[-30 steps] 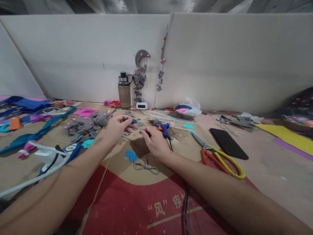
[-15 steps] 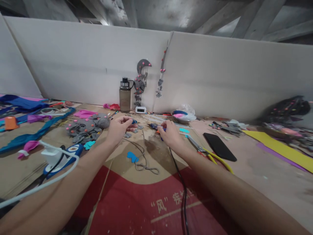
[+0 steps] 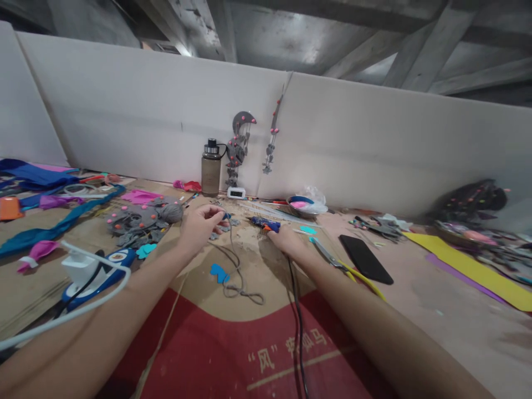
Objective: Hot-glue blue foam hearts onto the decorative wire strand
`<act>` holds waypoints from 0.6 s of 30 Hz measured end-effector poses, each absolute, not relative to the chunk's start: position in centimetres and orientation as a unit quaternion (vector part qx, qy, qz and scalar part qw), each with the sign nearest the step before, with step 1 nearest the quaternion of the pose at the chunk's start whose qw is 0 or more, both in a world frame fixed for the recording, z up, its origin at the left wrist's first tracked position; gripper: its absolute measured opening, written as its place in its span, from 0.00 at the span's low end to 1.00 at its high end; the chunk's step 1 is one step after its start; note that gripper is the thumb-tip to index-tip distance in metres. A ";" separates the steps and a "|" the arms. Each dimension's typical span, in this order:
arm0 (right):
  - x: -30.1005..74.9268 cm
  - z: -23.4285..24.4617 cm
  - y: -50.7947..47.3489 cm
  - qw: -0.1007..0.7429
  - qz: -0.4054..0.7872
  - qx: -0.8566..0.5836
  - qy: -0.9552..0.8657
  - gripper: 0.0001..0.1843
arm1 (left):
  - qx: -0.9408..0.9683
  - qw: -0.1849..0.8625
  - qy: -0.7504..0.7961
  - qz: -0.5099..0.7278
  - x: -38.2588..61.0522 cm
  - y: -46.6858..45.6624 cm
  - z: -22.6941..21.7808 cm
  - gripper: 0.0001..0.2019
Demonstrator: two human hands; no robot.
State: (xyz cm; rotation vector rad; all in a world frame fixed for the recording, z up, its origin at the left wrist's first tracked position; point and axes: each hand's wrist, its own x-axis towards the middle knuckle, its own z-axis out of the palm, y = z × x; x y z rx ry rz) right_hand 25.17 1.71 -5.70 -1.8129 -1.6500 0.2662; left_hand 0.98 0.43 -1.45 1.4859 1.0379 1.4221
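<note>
My left hand [image 3: 202, 223] pinches a small blue piece [image 3: 226, 216] between thumb and fingers, and a grey cord [image 3: 236, 260] runs down from there into a loose loop on the cardboard. My right hand [image 3: 283, 238] is closed at the handle of a blue hot glue gun [image 3: 262, 222] with an orange trigger. The gun lies low over the cardboard, nozzle pointing left; a black cable [image 3: 296, 310] trails from it towards me. Between my arms lies a blue felt cutout [image 3: 219, 272]. Small grey cutouts sit beside my left fingers, partly hidden by them.
Yellow-handled scissors [image 3: 332, 260] and a black phone [image 3: 366, 259] lie right of my right arm. A power strip [image 3: 100, 277] with a white cable is at left. Behind stand a bottle [image 3: 211, 169], a small clock [image 3: 236, 193] and a bowl [image 3: 307, 209].
My right hand has lowered and the glue gun shows more fully, lying nearly level. The cord now hangs from my left fingers. The whole view has shifted slightly.
</note>
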 end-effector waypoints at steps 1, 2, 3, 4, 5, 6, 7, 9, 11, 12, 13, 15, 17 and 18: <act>25.2 -5.7 1.8 0.322 0.108 -0.707 -0.621 0.09 | 0.590 0.405 0.411 0.565 0.9 0.5 -1.5 0.14; 25.2 -5.6 1.8 0.311 0.114 -0.721 -0.609 0.10 | 0.590 0.405 0.410 0.566 0.9 0.6 -1.6 0.14; 25.1 -5.6 1.7 0.304 0.118 -0.730 -0.600 0.10 | 0.589 0.405 0.409 0.566 0.9 0.6 -1.7 0.14; 25.0 -5.5 1.7 0.303 0.121 -0.735 -0.595 0.11 | 0.588 0.406 0.410 0.567 0.9 0.6 -1.7 0.13; 24.9 -5.4 1.5 0.305 0.121 -0.737 -0.591 0.12 | 0.587 0.408 0.412 0.566 0.9 0.6 -1.7 0.13; 24.8 -5.3 1.4 0.310 0.122 -0.737 -0.588 0.12 | 0.586 0.409 0.414 0.564 0.9 0.6 -1.6 0.12; 24.6 -5.2 1.3 0.315 0.122 -0.736 -0.586 0.13 | 0.586 0.410 0.416 0.562 0.9 0.6 -1.6 0.12; 24.3 -5.0 1.1 0.335 0.118 -0.727 -0.587 0.14 | 0.584 0.414 0.416 0.561 1.0 0.5 -1.4 0.12; 23.9 -4.8 0.9 0.407 0.095 -0.694 -0.587 0.18 | 0.581 0.418 0.413 0.563 1.0 0.5 -1.3 0.13; 23.7 -4.6 0.9 0.462 0.087 -0.667 -0.578 0.20 | 0.580 0.420 0.412 0.564 1.0 0.4 -1.3 0.13; 23.4 -4.6 0.9 0.518 0.103 -0.635 -0.564 0.21 | 0.578 0.421 0.412 0.565 1.0 0.4 -1.3 0.13; 22.8 -4.5 1.1 0.592 0.206 -0.570 -0.531 0.21 | 0.575 0.422 0.416 0.564 1.1 0.5 -1.4 0.13; 22.0 -4.6 1.5 0.591 0.334 -0.526 -0.513 0.16 | 0.572 0.425 0.419 0.563 1.0 0.6 -1.7 0.12; 21.6 -4.7 1.7 0.581 0.376 -0.511 -0.510 0.14 | 0.570 0.427 0.420 0.562 1.0 0.7 -1.9 0.12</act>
